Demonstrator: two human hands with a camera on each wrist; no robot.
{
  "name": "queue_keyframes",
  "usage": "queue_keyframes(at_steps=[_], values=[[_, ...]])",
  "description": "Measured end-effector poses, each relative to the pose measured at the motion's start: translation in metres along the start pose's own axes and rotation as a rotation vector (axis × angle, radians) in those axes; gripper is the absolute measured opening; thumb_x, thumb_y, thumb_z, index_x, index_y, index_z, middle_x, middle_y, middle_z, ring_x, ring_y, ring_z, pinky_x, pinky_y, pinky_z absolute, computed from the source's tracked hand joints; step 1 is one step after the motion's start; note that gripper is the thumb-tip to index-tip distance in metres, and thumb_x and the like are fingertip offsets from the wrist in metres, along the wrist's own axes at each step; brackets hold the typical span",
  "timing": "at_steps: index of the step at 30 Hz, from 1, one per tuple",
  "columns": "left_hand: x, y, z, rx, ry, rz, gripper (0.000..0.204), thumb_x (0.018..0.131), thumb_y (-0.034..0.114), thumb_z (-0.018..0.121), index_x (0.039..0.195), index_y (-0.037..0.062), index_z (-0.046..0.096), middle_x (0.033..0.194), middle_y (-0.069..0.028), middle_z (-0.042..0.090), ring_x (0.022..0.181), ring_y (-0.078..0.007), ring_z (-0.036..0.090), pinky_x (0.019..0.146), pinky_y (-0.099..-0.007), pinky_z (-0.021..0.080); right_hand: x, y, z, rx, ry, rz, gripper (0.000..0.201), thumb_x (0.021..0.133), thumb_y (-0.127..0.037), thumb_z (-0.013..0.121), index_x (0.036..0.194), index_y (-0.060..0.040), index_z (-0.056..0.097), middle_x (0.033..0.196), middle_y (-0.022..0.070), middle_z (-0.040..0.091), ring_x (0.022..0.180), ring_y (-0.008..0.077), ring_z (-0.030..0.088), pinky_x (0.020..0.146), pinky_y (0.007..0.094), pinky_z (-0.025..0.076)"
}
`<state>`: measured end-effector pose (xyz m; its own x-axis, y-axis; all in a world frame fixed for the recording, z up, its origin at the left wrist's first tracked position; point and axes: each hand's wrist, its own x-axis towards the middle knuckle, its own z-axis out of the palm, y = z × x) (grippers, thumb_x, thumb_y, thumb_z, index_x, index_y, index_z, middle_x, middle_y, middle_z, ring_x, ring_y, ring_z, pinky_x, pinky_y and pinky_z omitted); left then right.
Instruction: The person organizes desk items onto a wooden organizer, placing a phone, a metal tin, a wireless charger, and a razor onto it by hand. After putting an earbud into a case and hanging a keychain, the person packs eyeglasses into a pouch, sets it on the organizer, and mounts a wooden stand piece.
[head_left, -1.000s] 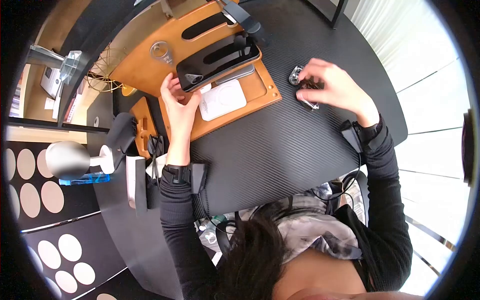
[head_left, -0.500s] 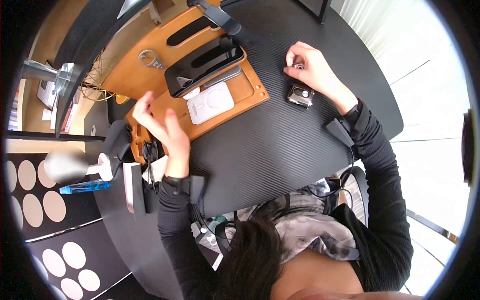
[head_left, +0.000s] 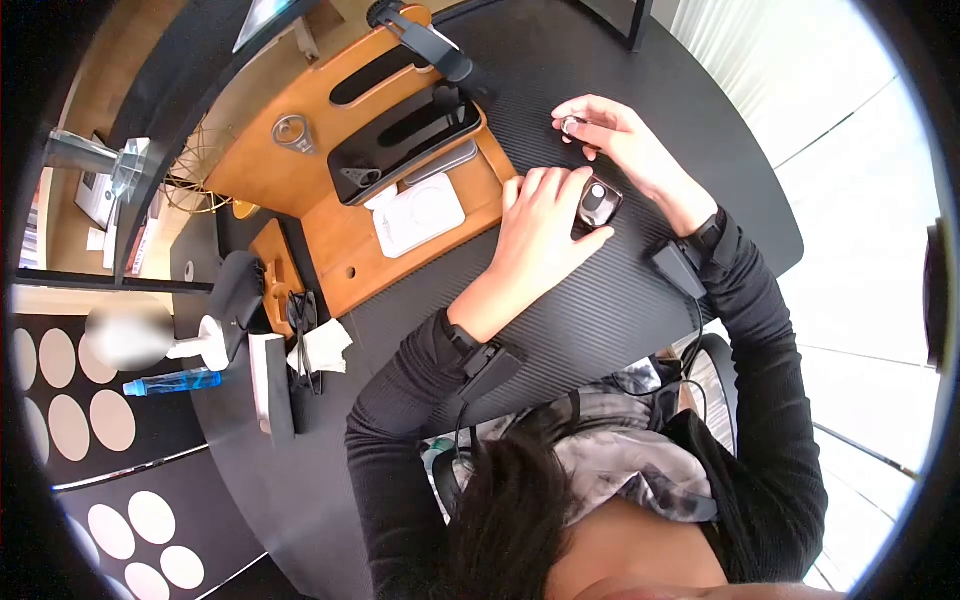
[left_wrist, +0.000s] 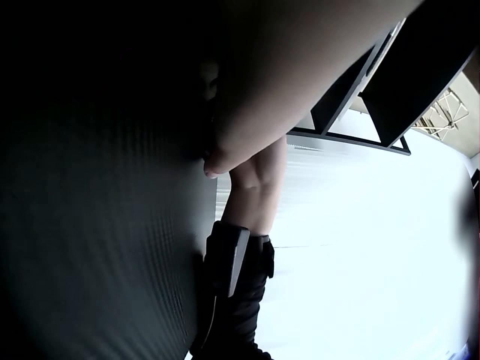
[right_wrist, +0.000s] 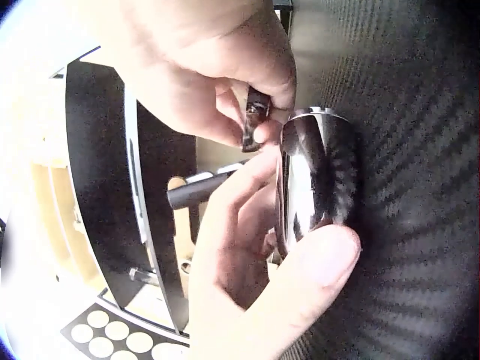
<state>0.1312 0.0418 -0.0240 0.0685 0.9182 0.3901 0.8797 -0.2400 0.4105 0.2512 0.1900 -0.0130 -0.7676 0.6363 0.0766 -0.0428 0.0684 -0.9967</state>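
In the head view a small glossy dark bottle point(head_left: 600, 203) with a silver top stands on the black desk. My left hand point(head_left: 540, 225) holds it from the left side. The right wrist view shows the left thumb along one side of the bottle point(right_wrist: 319, 180) and the fingers along the other. Just beyond the bottle, my right hand point(head_left: 625, 145) pinches a small dark, shiny cap point(right_wrist: 256, 116) between thumb and fingers. The left wrist view is dark; the left hand point(left_wrist: 262, 82) hides the bottle there.
A wooden desk organizer point(head_left: 350, 285) stands to the left. It carries a black phone point(head_left: 400, 145), a white charging pad point(head_left: 420, 215) and a ring holder point(head_left: 292, 132). Glasses point(head_left: 303, 320), tissues point(head_left: 325, 345) and a white lamp-like stand point(head_left: 205, 345) lie farther left.
My left hand has moved right, from the organizer to the bottle, and taken hold of it. My right hand has gone from the bottle to just beyond it, with the cap pinched.
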Motion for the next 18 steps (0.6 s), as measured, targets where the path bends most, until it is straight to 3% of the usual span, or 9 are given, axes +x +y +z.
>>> queue_keyframes(at_steps=[5,6,7,9,11,16,18], values=[[-0.001,-0.004,-0.005,-0.111,0.212,-0.068,0.064,0.066,0.023,0.083,0.122,0.0089,0.055,0.106,-0.0097,0.059,0.102,-0.0277,0.057,0.094,-0.0418,0.038,-0.007,-0.001,0.007,-0.133,0.008,-0.041,0.03,0.091,-0.006,0.057,0.12,-0.0025,0.062,0.109,0.0048,0.065,0.099,0.0113,0.058,0.089,0.0266,0.046],[0.0,-0.004,-0.007,-0.076,0.306,-0.094,0.065,0.065,0.023,0.084,0.122,0.0088,0.055,0.106,-0.0096,0.059,0.101,-0.0274,0.058,0.094,-0.0416,0.038,-0.009,0.002,0.011,-0.094,0.0,-0.094,0.029,0.092,-0.007,0.055,0.12,-0.0019,0.062,0.11,0.0063,0.064,0.102,0.0134,0.058,0.093,0.0275,0.044],[0.0,-0.006,-0.008,-0.067,0.33,-0.099,0.067,0.064,0.024,0.084,0.122,0.0083,0.054,0.106,-0.0099,0.059,0.099,-0.0272,0.058,0.092,-0.0414,0.038,-0.011,-0.001,0.016,0.023,-0.013,-0.034,0.029,0.093,-0.007,0.054,0.12,-0.0017,0.062,0.11,0.0064,0.064,0.103,0.0137,0.058,0.094,0.028,0.044],[-0.002,-0.009,-0.006,-0.045,0.311,-0.138,0.067,0.063,0.023,0.085,0.121,0.0079,0.054,0.105,-0.0095,0.059,0.099,-0.0265,0.058,0.092,-0.0414,0.038,-0.015,-0.004,0.024,0.139,-0.031,0.028,0.029,0.094,-0.007,0.052,0.12,-0.0016,0.063,0.11,0.0066,0.064,0.103,0.0141,0.058,0.094,0.0284,0.044],[-0.003,-0.013,-0.004,-0.027,0.291,-0.176,0.068,0.062,0.023,0.085,0.12,0.0075,0.054,0.105,-0.0091,0.058,0.098,-0.0257,0.058,0.091,-0.0413,0.038,-0.017,-0.004,0.027,0.169,0.019,-0.067,0.029,0.095,-0.006,0.05,0.121,-0.0019,0.063,0.112,0.007,0.065,0.106,0.015,0.059,0.096,0.0278,0.044],[-0.002,-0.013,-0.005,-0.066,0.45,-0.15,0.068,0.059,0.021,0.087,0.117,0.0068,0.054,0.102,-0.0073,0.058,0.096,-0.0235,0.057,0.091,-0.0405,0.038,-0.018,-0.009,0.025,0.171,-0.028,-0.056,0.027,0.096,-0.006,0.051,0.12,-0.0029,0.065,0.115,0.0077,0.066,0.111,0.0157,0.059,0.1,0.0274,0.042],[-0.003,-0.013,-0.005,-0.067,0.438,-0.16,0.069,0.06,0.021,0.087,0.12,0.0069,0.054,0.105,-0.0077,0.058,0.097,-0.0245,0.056,0.091,-0.0409,0.039,-0.018,-0.008,0.026,0.0,-0.035,-0.172,0.03,0.095,-0.005,0.055,0.124,-0.0043,0.061,0.116,0.0067,0.065,0.111,0.0146,0.059,0.097,0.0287,0.046]])
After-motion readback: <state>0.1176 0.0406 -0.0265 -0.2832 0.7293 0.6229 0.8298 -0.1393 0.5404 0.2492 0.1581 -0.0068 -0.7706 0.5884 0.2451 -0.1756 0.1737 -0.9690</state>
